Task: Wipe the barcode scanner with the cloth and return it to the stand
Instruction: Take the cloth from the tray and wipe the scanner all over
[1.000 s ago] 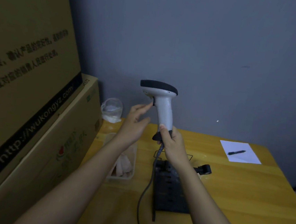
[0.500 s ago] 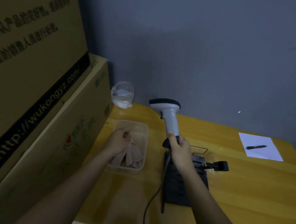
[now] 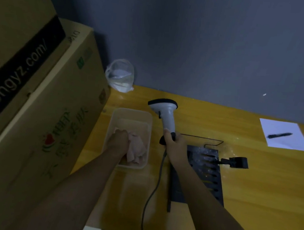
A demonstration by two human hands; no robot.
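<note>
Right hand [image 3: 175,145] wrapped around handle of barcode scanner [image 3: 166,114], held upright above tabletop's far middle. Left hand [image 3: 118,142] down in tray [image 3: 132,113] near left edge, fingers closed on cloth [image 3: 137,148]. Stand [image 3: 206,174] flat beside the right wrist.

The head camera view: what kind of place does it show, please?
Probably a stockroom or packing desk, not a home. Large printed cardboard boxes stand beside a wooden table, the right hand holds a corded barcode scanner, and a pen lies on paper.
</note>
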